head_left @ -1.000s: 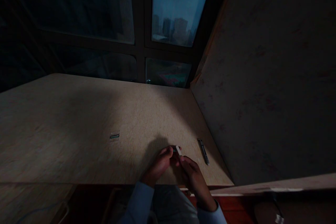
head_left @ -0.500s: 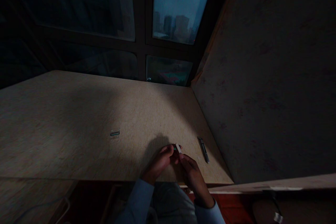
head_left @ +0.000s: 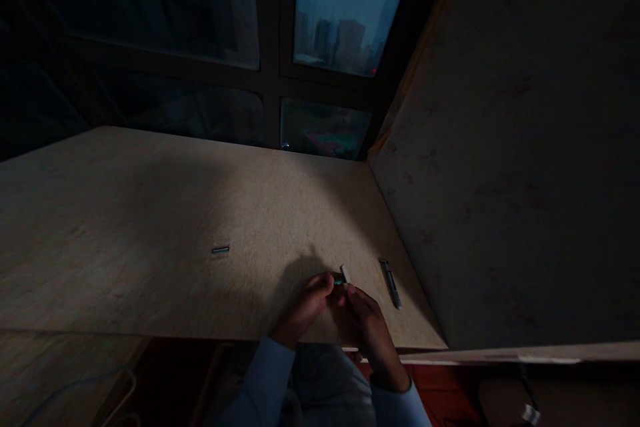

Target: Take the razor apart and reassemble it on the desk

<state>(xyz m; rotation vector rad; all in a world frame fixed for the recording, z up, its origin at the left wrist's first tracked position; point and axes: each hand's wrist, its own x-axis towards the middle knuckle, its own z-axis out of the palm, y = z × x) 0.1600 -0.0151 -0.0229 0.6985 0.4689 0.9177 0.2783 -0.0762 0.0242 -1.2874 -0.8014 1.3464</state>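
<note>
Both of my hands meet just above the near edge of a pale wooden desk (head_left: pixel 150 213). My left hand (head_left: pixel 305 307) and my right hand (head_left: pixel 365 327) pinch a small light-coloured piece (head_left: pixel 343 275) with a dark end between their fingertips. The piece is too small and dim to name. A thin dark metal strip (head_left: pixel 391 283) lies on the desk just right of my right hand. A short dark bar (head_left: pixel 220 250) rests on the desk further left, well apart from my hands.
A tall wooden panel (head_left: pixel 500 147) rises along the desk's right edge. A dark window (head_left: pixel 345 13) with city buildings behind it stands beyond the desk's far edge. My lap in pale blue sleeves shows below the desk edge.
The small piece has turned in my fingertips and now shows its narrow edge. My hands stay in the same spot; the view has drifted slightly.
</note>
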